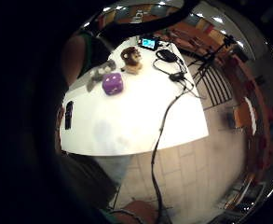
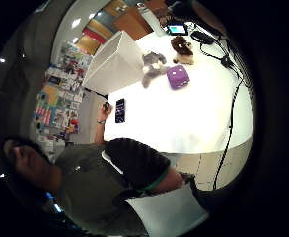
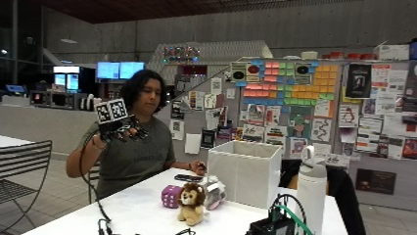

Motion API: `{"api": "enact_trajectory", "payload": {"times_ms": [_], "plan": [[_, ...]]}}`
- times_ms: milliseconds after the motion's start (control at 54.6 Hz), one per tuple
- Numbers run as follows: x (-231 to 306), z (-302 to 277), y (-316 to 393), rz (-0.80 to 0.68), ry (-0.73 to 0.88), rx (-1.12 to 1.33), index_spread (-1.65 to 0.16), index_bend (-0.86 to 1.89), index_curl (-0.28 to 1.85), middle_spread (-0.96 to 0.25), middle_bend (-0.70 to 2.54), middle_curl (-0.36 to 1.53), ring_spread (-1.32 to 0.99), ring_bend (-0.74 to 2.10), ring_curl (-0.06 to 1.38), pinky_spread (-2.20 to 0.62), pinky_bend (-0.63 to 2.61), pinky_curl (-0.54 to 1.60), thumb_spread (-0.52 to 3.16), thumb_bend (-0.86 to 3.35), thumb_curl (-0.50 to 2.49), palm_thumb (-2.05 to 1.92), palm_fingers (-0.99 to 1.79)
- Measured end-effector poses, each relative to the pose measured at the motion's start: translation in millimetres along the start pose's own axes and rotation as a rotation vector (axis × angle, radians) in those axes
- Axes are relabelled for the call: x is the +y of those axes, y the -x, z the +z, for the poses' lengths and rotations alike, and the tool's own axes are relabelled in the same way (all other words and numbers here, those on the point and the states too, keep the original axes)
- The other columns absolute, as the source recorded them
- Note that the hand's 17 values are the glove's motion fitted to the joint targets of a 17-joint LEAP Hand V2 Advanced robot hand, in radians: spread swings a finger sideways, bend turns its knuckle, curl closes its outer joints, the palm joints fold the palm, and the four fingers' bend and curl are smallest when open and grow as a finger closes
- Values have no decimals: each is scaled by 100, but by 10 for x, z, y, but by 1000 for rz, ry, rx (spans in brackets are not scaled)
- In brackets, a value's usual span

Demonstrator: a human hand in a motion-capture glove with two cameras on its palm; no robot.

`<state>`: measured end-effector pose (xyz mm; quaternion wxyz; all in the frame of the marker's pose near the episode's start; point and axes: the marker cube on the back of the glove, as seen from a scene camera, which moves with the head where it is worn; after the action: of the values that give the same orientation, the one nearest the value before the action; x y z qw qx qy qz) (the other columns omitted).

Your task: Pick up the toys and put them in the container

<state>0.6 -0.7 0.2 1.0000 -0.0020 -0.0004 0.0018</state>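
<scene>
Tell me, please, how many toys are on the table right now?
3: a purple dice, a lion plush in front, and a grey plush beside the white container. Its inside is hidden.

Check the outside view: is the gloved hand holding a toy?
No, the gloved right hand is raised, empty; the lion toy sits on the table.

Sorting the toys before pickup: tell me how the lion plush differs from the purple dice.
The lion plush is brown and tan with a dark mane; the purple dice is purple with white dots. The lion is an animal figure sitting upright; the dice is a cube resting flat on one face. The lion stands taller than the dice. Both are soft toys on the white table, near the white container, and neither is held.
</scene>
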Motion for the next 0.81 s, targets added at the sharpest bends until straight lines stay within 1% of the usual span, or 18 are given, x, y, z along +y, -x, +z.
{"api": "enact_trajectory", "payload": {"times_ms": [18, 73, 165, 311, 440, 513, 568, 678, 806], "plan": [[-1, 1, 0, 1, 0, 1, -14, 6, -1, -6, 22, 3, -8, 34, 4, -3, 54, 10, 38, -6, 3, -8, 42], [-12, 9, -3, 5, -1, 12, -20, 8, 2, -8, 23, 7, -12, 39, 9, -5, 60, 17, 54, -6, 5, -8, 38], [-79, 22, -13, 10, -5, 19, -26, 12, 4, -10, 25, 11, -17, 44, 12, -6, 66, 22, 72, -6, 8, -9, 33], [-209, 56, 61, 5, -12, -19, -32, 15, 8, -13, 28, 16, -21, 49, 15, -7, 68, 25, 87, -7, 13, -8, 32], [-545, 239, 163, -10, -65, -58, -36, 20, 12, -15, 31, 20, -24, 57, 17, -8, 64, 25, 97, -5, 16, -6, 42], [-814, 501, 235, -18, -87, -64, -37, 22, 15, -17, 35, 22, -26, 60, 18, -10, 61, 24, 106, -2, 18, -1, 50], [-1010, 777, 284, -33, -72, -66, -38, 25, 17, -19, 39, 24, -29, 63, 19, -11, 57, 24, 113, 1, 19, 3, 57], [-1357, 1518, 332, -54, 22, -55, -39, 33, 22, -24, 45, 27, -32, 65, 20, -15, 49, 23, 126, 4, 22, 8, 65], [-1565, 2245, 199, -11, 127, 92, -40, 38, 27, -26, 45, 30, -36, 64, 21, -19, 47, 24, 137, 4, 24, 10, 64]]}}
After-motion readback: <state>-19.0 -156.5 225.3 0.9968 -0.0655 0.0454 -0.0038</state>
